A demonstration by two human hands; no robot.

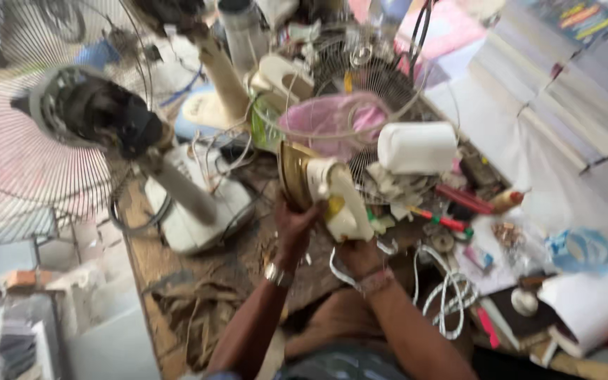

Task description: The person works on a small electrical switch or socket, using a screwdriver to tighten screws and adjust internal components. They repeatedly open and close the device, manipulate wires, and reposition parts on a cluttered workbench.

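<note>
The fingers of the left hand (294, 224) are wrapped around the gold soleplate end of a cream electric iron (326, 191); the fingers of the right hand (360, 255) are closed under its rear end. The iron is lifted, tilted on its side, over the cluttered counter (150, 257), its white cord (445, 294) trailing to the right. By the look of it, the iron is being turned for inspection; any further turn needs a firm two-handed hold, clear of the fan guard (29, 151) and the red-handled screwdriver (442, 219) nearby.
</note>
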